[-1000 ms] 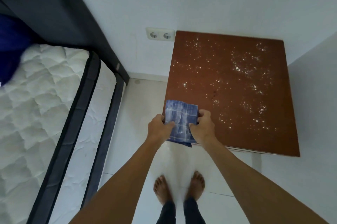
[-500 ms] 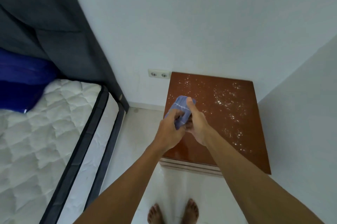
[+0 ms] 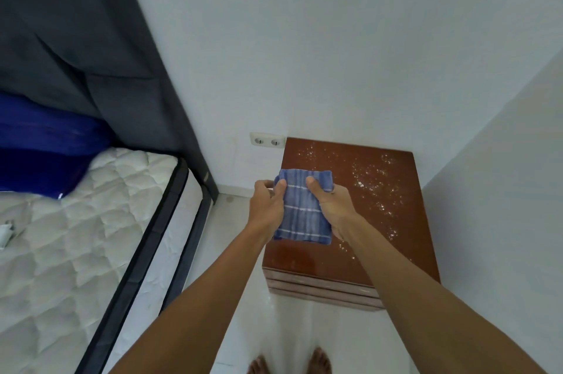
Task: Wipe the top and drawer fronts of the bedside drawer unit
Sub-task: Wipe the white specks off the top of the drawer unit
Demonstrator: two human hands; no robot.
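Observation:
A brown bedside drawer unit stands in the corner against the white wall, its top sprinkled with white specks, mostly on the right half. Thin strips of its drawer fronts show below the front edge. A blue cloth with thin white stripes hangs spread over the unit's left part. My left hand grips the cloth's left edge and my right hand grips its right edge, thumbs on top.
A bed with a white quilted mattress, a dark frame and a dark headboard lies to the left, with a blue pillow on it. A double wall socket sits beside the unit. A white wall closes the right side. My bare feet stand on pale floor.
The cloth was bunched between both hands half a second ago and is now spread out flat between them. The view has tilted up and back, so the unit appears smaller and farther.

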